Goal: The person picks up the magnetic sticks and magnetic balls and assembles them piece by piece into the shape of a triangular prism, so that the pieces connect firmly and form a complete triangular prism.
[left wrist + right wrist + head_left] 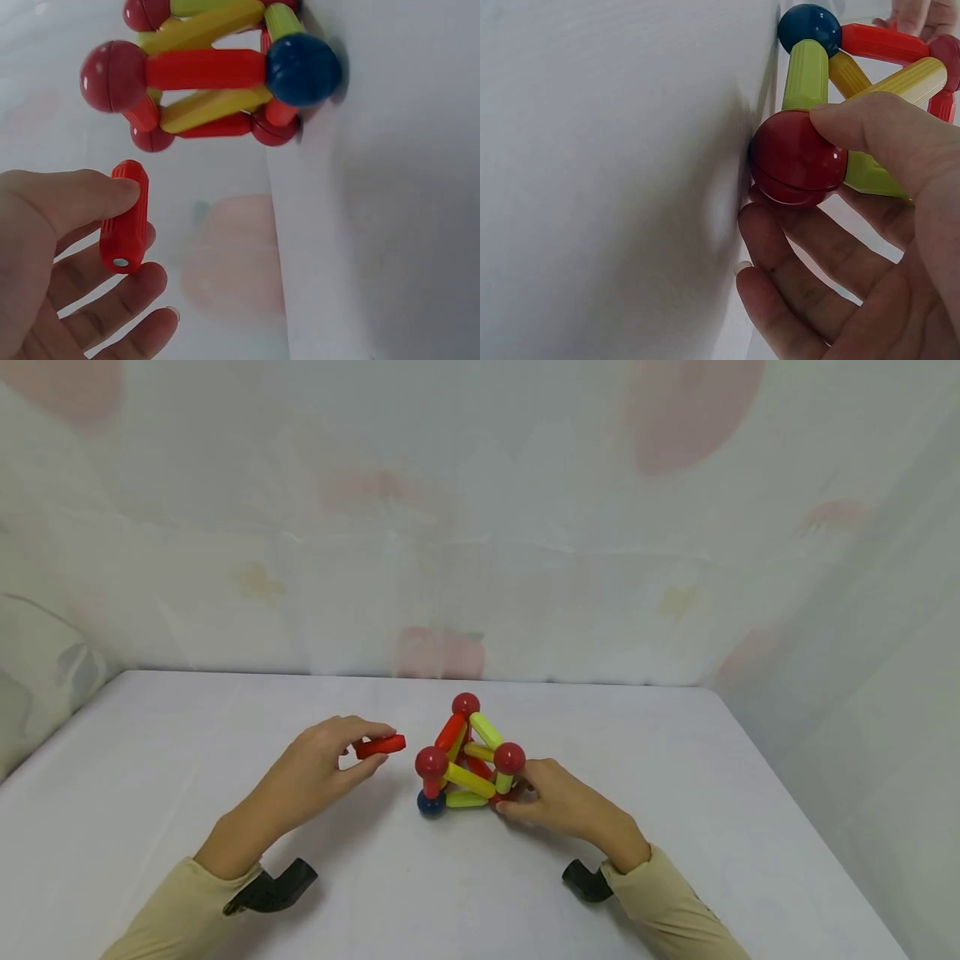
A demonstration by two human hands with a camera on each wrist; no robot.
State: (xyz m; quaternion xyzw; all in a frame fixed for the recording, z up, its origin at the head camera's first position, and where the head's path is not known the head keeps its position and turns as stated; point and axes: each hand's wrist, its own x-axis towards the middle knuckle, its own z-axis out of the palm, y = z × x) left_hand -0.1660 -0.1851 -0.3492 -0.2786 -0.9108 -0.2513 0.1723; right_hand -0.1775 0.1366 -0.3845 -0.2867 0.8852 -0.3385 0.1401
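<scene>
My left hand (318,766) pinches a red magnetic rod (381,746) between thumb and fingers, a little left of a frame of rods and balls; a silvery tip shows at the rod's end in the left wrist view. That frame stands on the table, built from red, yellow and lime rods with red balls and one blue ball (431,802) at its lower front left. At the lower front right corner, my right hand (573,802) grips a red ball (799,157) with thumb and fingers. A lime rod (807,75) joins this ball to the blue one.
A white-covered table (450,893) spreads beneath both hands. Behind it hangs a pale curtain (480,568) with faded red and yellow prints. Black wrist pieces (273,889) stick out from both sleeves.
</scene>
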